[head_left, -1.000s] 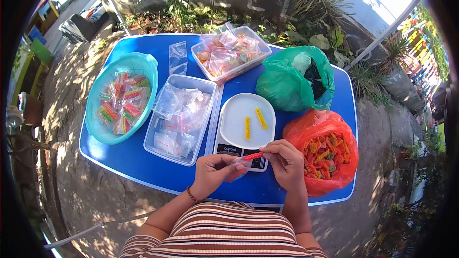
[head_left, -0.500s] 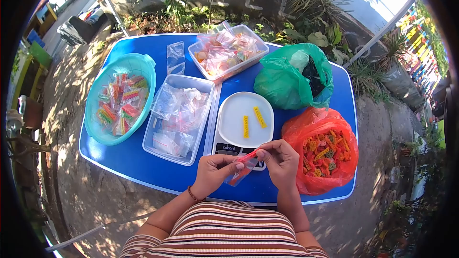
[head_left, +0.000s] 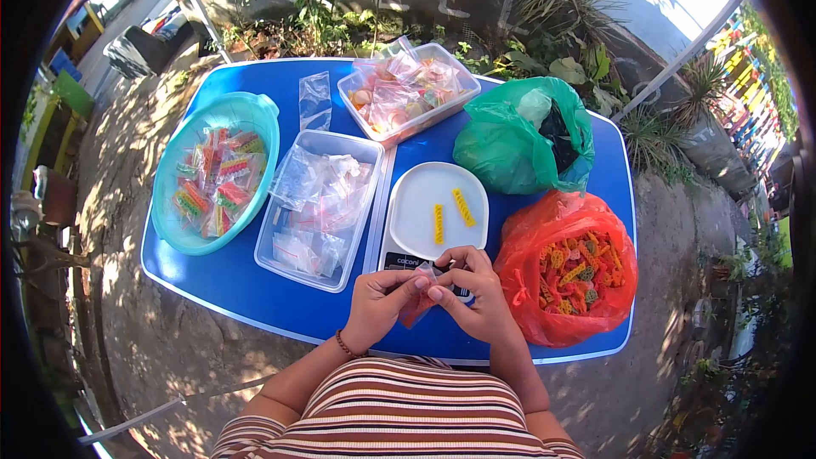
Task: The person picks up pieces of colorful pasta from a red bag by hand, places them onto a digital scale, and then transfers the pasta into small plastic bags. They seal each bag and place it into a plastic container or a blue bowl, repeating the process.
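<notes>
My left hand (head_left: 380, 303) is closed, pinching the upper edge of a small clear plastic bag (head_left: 414, 313) with reddish pieces inside. On the bag's other side my right hand (head_left: 473, 296) is closed too, its thumb and fingers at the bag's top. The bag hangs in front of a white kitchen scale (head_left: 410, 234), and my hands partly cover the scale's dark display. Two yellow ridged strips (head_left: 439, 223) lie apart on the weighing plate. Close to my right hand sits a red plastic bag (head_left: 531, 306) full of red, orange, yellow and green ridged pieces (head_left: 580, 274).
A white tub (head_left: 265, 265) of clear bags stands left of the scale. Further left is a turquoise basin (head_left: 263, 161) with filled packets. At the back are another tub (head_left: 459, 104) of packets, a flat clear bag (head_left: 314, 102) and a green plastic bag (head_left: 489, 149).
My right hand has come down and left, nearer my left hand. The bag's stretched reddish top edge is now bunched between my fingers, and the bag hangs more upright.
</notes>
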`<state>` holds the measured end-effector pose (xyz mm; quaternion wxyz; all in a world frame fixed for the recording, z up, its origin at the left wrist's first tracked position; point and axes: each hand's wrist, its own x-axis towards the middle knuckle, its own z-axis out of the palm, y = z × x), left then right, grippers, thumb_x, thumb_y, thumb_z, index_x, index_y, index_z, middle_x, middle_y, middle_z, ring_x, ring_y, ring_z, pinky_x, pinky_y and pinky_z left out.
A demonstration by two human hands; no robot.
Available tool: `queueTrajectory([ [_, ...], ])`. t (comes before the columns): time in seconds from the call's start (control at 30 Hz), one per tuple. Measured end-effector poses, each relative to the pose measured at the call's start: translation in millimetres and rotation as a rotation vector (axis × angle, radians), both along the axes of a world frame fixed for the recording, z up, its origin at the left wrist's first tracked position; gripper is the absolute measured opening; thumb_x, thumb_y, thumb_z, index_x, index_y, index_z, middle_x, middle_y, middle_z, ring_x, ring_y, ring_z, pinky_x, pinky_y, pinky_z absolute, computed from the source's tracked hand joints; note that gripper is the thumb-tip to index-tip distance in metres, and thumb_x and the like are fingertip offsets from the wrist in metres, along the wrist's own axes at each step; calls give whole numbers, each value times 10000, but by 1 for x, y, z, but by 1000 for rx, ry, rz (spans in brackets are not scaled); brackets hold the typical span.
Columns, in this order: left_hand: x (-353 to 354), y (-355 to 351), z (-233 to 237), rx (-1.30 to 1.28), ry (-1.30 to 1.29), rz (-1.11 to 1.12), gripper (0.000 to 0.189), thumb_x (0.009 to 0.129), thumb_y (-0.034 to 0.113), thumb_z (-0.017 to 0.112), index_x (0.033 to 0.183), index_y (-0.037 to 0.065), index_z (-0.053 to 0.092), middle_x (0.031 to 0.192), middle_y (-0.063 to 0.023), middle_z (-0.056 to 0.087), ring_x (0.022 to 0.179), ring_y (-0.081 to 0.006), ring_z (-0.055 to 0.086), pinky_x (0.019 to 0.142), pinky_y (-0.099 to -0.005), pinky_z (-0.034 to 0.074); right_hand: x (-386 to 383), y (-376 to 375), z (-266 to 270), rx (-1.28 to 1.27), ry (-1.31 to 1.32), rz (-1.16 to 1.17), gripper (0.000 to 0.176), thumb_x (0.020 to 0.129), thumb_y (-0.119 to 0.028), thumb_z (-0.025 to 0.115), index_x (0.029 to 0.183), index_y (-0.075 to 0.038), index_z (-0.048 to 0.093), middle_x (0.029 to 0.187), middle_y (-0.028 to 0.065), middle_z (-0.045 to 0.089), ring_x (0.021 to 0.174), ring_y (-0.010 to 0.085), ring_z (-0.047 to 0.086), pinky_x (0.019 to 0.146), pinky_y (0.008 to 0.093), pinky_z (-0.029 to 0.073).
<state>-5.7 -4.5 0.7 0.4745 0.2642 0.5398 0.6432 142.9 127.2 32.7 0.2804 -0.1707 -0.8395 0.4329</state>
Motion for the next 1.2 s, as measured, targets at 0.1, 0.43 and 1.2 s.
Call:
queueTrajectory([
  [0.1,1,0,0,-3,21,15,232,1007,191,693,1087,-16,764,897,-76,767,787,-80,704,674,-219,568,-1,1,-2,-73,17,-39,148,885,-188,783,923,-46,772,1007,101,656,881,241,584,835,376,472],
  [0.43,0,8,13,2,-251,154,252,1074,208,567,1085,-24,665,1019,-149,766,844,-173,756,689,-275,617,-40,18,-36,582,-283,-513,210,822,-265,791,908,-73,780,1103,36,656,1001,266,560,770,411,460],
  [1.2,-6,4,11,2,-77,-76,267,930,54,755,1167,-54,699,1035,-174,763,944,-192,755,822,-287,639,14,13,34,57,-2,-36,199,867,89,712,1038,4,766,915,96,664,759,166,656,662,266,523],
])
